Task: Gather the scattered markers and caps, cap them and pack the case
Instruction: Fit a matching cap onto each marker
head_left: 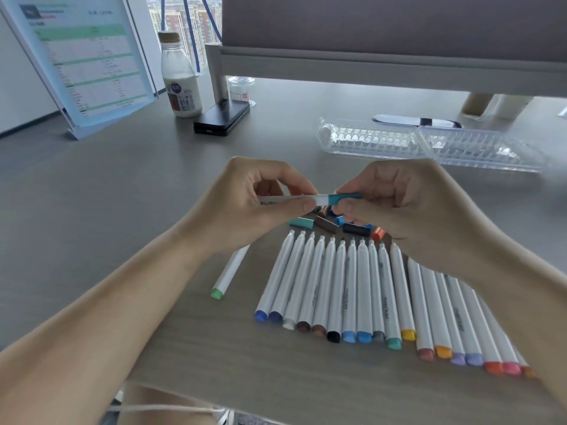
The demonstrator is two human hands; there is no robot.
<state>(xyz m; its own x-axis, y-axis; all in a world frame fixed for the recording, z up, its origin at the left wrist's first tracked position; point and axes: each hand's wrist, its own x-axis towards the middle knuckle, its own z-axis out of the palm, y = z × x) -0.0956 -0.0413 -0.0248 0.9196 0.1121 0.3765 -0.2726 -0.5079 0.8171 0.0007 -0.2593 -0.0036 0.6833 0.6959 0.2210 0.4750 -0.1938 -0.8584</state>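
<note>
Uncapped white markers (362,289) lie in a fanned row on the grey-wood desk (92,194), one green-ended marker (230,271) apart at left. Loose caps (328,223) sit just beyond the tips. Left hand (254,204) pinches a marker barrel (291,200); right hand (408,207) grips its teal cap (343,197). Farther back: clear case (429,142) open, milk bottle (181,81), document stand (82,62), window.

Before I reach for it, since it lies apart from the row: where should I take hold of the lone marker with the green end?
Probably pinch the green-ended marker mid-barrel from above, fingers on its two long sides. It lies flat on the table, tilted, and its left side is open; its upper end is hidden under the left hand.
</note>
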